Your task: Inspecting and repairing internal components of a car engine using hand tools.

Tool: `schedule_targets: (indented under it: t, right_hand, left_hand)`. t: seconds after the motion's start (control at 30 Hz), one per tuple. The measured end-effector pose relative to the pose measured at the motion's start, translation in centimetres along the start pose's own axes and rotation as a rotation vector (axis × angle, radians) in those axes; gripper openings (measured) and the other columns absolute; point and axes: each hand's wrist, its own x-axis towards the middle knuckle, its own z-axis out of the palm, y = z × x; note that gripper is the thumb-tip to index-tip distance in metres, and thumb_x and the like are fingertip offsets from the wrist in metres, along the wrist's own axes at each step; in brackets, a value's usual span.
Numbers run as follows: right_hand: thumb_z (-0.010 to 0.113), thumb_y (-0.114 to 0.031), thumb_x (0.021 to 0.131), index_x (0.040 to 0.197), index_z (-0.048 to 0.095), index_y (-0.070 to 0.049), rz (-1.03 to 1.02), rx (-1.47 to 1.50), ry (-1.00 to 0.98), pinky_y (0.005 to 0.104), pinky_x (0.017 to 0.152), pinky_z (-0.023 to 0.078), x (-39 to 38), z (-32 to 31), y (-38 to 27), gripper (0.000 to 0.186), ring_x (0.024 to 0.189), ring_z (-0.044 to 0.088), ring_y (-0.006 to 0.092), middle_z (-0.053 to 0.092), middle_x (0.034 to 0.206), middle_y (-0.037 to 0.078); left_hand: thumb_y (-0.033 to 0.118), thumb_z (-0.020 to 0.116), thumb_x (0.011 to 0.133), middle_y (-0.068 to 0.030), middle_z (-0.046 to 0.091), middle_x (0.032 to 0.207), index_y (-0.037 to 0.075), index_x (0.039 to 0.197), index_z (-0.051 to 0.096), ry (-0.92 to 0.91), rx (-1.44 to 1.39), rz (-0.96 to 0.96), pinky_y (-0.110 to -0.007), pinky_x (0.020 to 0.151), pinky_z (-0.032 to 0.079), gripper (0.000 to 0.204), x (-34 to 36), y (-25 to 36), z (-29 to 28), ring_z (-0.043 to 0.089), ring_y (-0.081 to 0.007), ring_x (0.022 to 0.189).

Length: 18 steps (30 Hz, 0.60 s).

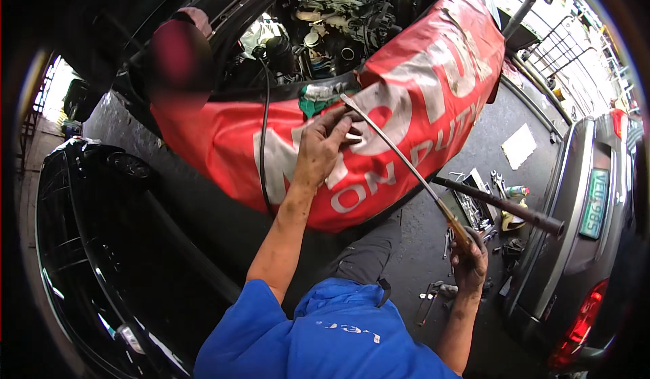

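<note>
My left hand [325,142] is at the tip of a long metal pry tool [399,155], its fingers closed near the flattened end, with a small white piece beside them that I cannot make out. My right hand [469,257] grips the tool's amber handle at the lower right. The tool lies diagonally over a red fender cover [230,149] with white lettering, draped on the front of a car whose engine bay [338,20] is uncovered. A green cloth [315,98] sits on the bay's edge, and a black hose [264,142] hangs over the cover.
A co-worker's blurred head [179,61] is at upper left. A dark pipe [514,210] juts out right, above a toolbox [474,196] and scattered wrenches on the floor [420,298]. A black car [88,243] stands left, a grey car [569,257] right, a paper sheet [518,145] near it.
</note>
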Motion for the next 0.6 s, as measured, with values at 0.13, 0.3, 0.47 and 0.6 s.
schedule_targets:
  t: [0.13,0.3,0.47,0.6]
  right_hand:
    - [0.069,-0.024,0.085,0.123,0.053,0.009,0.063,-0.100,0.144,0.0260,0.056,0.053,2.8,4.0,-3.7,0.052,0.083,0.067,0.0233,0.066,0.101,0.021]
    - [0.070,-0.023,0.083,0.124,0.052,0.008,0.190,-0.139,0.155,0.0272,0.059,0.054,5.4,6.4,-6.3,0.054,0.077,0.067,0.0229,0.066,0.100,0.023]
    - [0.068,-0.023,0.080,0.120,0.053,0.006,0.313,-0.184,0.157,0.0291,0.060,0.055,8.1,6.4,-8.0,0.052,0.066,0.064,0.0211,0.065,0.093,0.024]
    - [0.068,-0.024,0.078,0.118,0.054,0.005,0.353,-0.254,0.102,0.0280,0.059,0.052,12.1,7.8,-9.3,0.052,0.064,0.063,0.0203,0.066,0.090,0.022]
  left_hand:
    - [0.011,0.054,0.098,-0.0111,0.068,0.106,0.001,0.138,0.047,0.040,-0.074,-0.153,-0.026,0.072,0.057,0.042,3.1,0.0,0.4,0.066,-0.0136,0.081]
    - [0.013,0.056,0.098,-0.0131,0.066,0.106,0.005,0.141,0.044,0.084,-0.112,-0.200,-0.031,0.074,0.058,0.046,4.6,-0.1,0.8,0.067,-0.0182,0.083]
    - [0.014,0.056,0.097,-0.0126,0.067,0.104,0.002,0.147,0.033,0.165,-0.193,-0.249,-0.029,0.072,0.057,0.056,6.5,0.4,1.3,0.065,-0.0157,0.082]
    - [0.014,0.059,0.096,-0.0129,0.066,0.106,0.004,0.151,0.025,0.388,-0.025,-0.192,-0.028,0.076,0.056,0.066,8.7,2.5,2.0,0.065,-0.0160,0.088]
